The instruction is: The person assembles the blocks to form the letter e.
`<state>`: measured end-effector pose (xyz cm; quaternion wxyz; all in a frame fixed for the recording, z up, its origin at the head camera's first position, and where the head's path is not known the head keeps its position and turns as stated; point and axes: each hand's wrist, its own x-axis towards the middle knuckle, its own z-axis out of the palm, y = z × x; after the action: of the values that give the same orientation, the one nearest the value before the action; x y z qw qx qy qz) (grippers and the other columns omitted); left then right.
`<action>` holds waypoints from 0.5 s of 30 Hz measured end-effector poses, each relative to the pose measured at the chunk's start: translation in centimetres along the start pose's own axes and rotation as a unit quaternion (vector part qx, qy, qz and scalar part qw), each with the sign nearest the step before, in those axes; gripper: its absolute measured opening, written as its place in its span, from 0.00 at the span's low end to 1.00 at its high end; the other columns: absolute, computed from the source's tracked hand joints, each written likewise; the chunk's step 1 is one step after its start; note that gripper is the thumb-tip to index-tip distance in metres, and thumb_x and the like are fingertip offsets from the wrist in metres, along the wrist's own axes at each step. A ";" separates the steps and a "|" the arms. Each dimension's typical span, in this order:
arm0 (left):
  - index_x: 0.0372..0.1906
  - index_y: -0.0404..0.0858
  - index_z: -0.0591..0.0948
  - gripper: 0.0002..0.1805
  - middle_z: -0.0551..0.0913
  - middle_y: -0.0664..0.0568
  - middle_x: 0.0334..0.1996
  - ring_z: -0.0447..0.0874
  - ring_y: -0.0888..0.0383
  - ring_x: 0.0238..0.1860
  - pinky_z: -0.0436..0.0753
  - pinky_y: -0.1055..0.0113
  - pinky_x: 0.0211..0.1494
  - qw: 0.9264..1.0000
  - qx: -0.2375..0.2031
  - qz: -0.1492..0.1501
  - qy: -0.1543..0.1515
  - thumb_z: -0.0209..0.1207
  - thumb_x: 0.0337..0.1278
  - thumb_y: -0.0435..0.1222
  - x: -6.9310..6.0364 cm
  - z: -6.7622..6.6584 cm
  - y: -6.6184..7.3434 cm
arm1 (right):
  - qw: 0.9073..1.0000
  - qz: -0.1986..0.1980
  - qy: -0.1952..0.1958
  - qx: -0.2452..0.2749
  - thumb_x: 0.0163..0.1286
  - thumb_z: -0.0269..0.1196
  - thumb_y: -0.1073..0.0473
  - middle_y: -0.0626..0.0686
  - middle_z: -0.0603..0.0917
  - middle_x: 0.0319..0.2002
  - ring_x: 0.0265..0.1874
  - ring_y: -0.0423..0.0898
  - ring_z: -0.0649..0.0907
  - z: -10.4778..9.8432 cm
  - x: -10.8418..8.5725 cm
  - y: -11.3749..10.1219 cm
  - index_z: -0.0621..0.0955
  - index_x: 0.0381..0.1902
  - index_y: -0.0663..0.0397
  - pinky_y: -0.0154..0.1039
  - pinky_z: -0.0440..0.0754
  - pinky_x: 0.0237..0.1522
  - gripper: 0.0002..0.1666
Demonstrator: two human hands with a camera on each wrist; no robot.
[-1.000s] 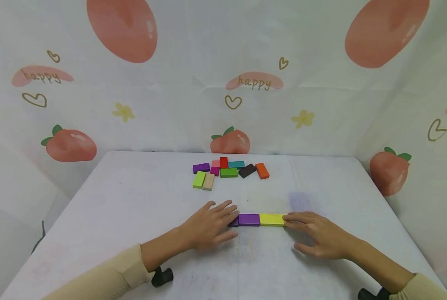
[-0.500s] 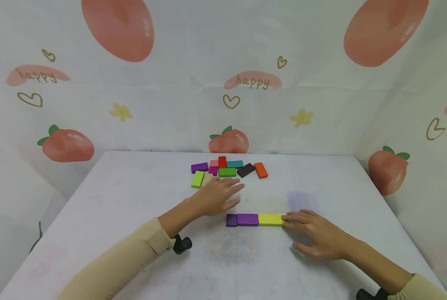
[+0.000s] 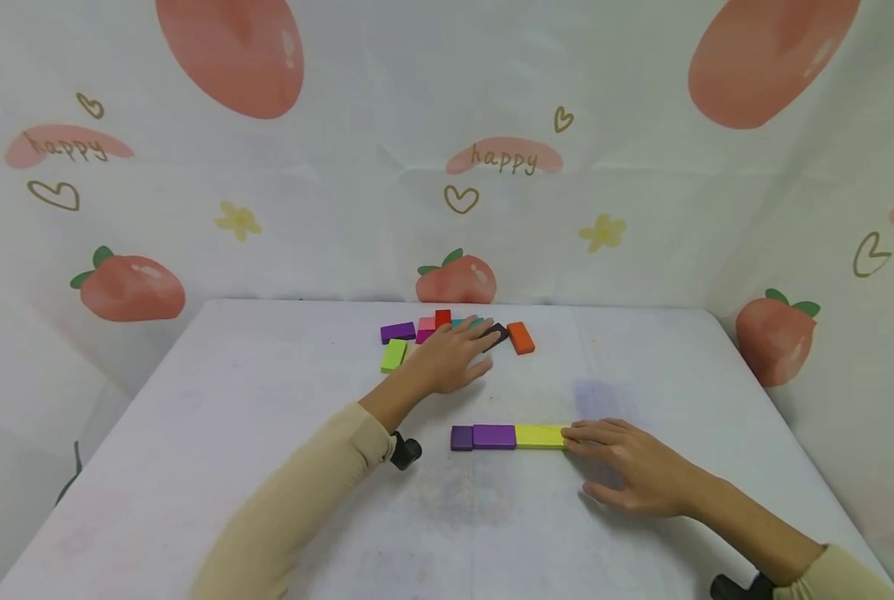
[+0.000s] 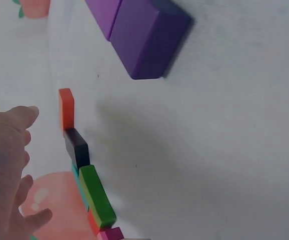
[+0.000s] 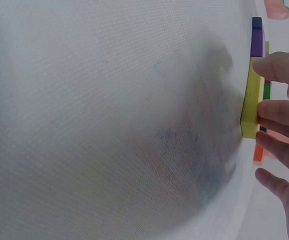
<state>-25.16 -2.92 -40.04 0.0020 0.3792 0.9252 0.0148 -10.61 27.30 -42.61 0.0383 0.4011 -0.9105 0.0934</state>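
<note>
A row of blocks lies on the table: a small dark purple block [image 3: 461,438], a purple block [image 3: 494,437] and a yellow block [image 3: 540,437], end to end. My right hand [image 3: 636,468] rests its fingertips at the yellow block's right end, fingers extended. My left hand [image 3: 449,358] hovers over the group of blocks at the back, fingers spread, holding nothing. Beneath and beside it are a black block [image 3: 497,333] and a teal block, partly hidden. The left wrist view shows a green block [image 4: 97,196] beside the black block [image 4: 77,148].
Around the back group lie an orange block [image 3: 521,337], a purple block [image 3: 397,332], a lime block [image 3: 394,355], a red block [image 3: 442,317] and a pink block [image 3: 427,323]. A printed cloth [image 3: 342,217] hangs behind the table [image 3: 267,400].
My left hand has left the dark purple end of the row and moved back over the far group of blocks. My right hand has stayed at the yellow block.
</note>
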 end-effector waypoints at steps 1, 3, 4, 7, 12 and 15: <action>0.77 0.46 0.63 0.32 0.59 0.50 0.77 0.51 0.49 0.78 0.61 0.46 0.74 1.000 -0.002 -0.005 -0.005 0.47 0.74 0.52 0.3 0.0 0.0 | 1.000 0.001 -0.001 0.001 0.59 0.72 0.48 0.50 0.79 0.63 0.62 0.52 0.77 0.0 0.0 0.0 0.83 0.59 0.55 0.56 0.76 0.60 0.32; 0.77 0.47 0.62 0.32 0.58 0.51 0.77 0.51 0.49 0.78 0.60 0.47 0.74 1.000 -0.004 -0.016 -0.016 0.47 0.75 0.52 0.8 0.1 0.1 | 1.000 0.002 0.000 0.001 0.59 0.72 0.48 0.50 0.79 0.63 0.62 0.52 0.77 0.0 0.1 0.0 0.83 0.59 0.54 0.56 0.76 0.60 0.32; 0.77 0.47 0.61 0.32 0.58 0.51 0.77 0.50 0.49 0.78 0.60 0.47 0.75 1.000 -0.006 -0.022 -0.021 0.46 0.75 0.53 1.1 0.2 0.1 | 1.000 0.001 0.001 0.002 0.58 0.72 0.48 0.50 0.79 0.63 0.62 0.52 0.77 0.0 0.1 0.0 0.83 0.59 0.54 0.56 0.76 0.60 0.31; 0.78 0.48 0.60 0.32 0.57 0.52 0.78 0.50 0.49 0.78 0.58 0.48 0.75 0.999 -0.001 -0.035 -0.036 0.45 0.75 0.53 1.7 0.4 0.3 | 1.000 0.001 0.001 0.002 0.59 0.72 0.48 0.50 0.79 0.63 0.62 0.52 0.77 0.0 0.1 0.0 0.83 0.59 0.54 0.56 0.76 0.60 0.31; 0.78 0.48 0.60 0.32 0.57 0.53 0.78 0.50 0.49 0.78 0.58 0.47 0.75 0.998 -0.001 -0.047 -0.051 0.44 0.75 0.53 2.5 0.9 0.9 | 1.000 0.011 -0.009 0.006 0.59 0.72 0.48 0.50 0.79 0.63 0.63 0.52 0.77 -0.1 0.1 -0.1 0.83 0.59 0.54 0.56 0.76 0.60 0.31; 0.79 0.49 0.58 0.32 0.54 0.54 0.79 0.48 0.51 0.79 0.57 0.47 0.75 0.996 -0.005 -0.052 -0.066 0.43 0.76 0.53 3.1 1.0 1.4 | 1.000 0.016 -0.016 0.011 0.60 0.71 0.48 0.50 0.79 0.63 0.64 0.52 0.77 -0.2 0.1 -0.1 0.83 0.59 0.54 0.57 0.75 0.61 0.31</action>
<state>-26.34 0.26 -40.94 0.0653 0.3307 0.9415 -0.0061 -10.63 27.23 -42.41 0.0182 0.3883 -0.9161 0.0979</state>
